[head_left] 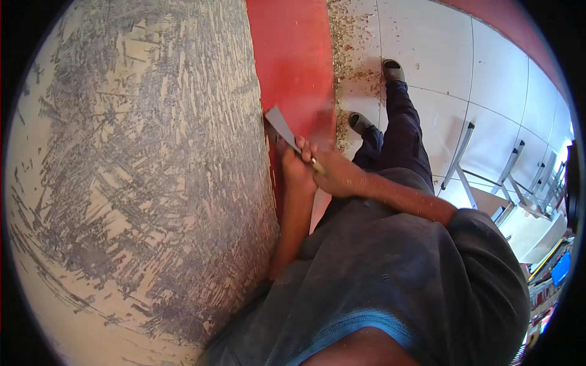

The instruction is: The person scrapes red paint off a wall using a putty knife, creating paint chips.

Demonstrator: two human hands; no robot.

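The person stood close to a wall and looked down. Both hands were wrapped around a scraper (287,131), a flat grey metal blade with a pale handle. The left hand (297,171) was curled shut on the near part of the tool, close to the wall. The right hand (332,174) was closed around the handle just to the right, and the two hands touched each other. The tip of the blade was pressed against the red band (293,61) of paint, right where it met the scraped wall (140,171) on the left.

The scraper looked light and thin. Its blade looked stiff, with a sharp far edge, so the safe place to hold it seemed to be the handle, as the hands did. It could slip sideways if pushed too hard.

The big wall part on the left was pale with many grey scratch marks. On the white tile floor (427,55) far below lay crumbs of scraped paint (348,43). The person's dark trousers (400,128) and shoes (394,70) showed to the right. Metal chair legs (464,152) stood farther right.
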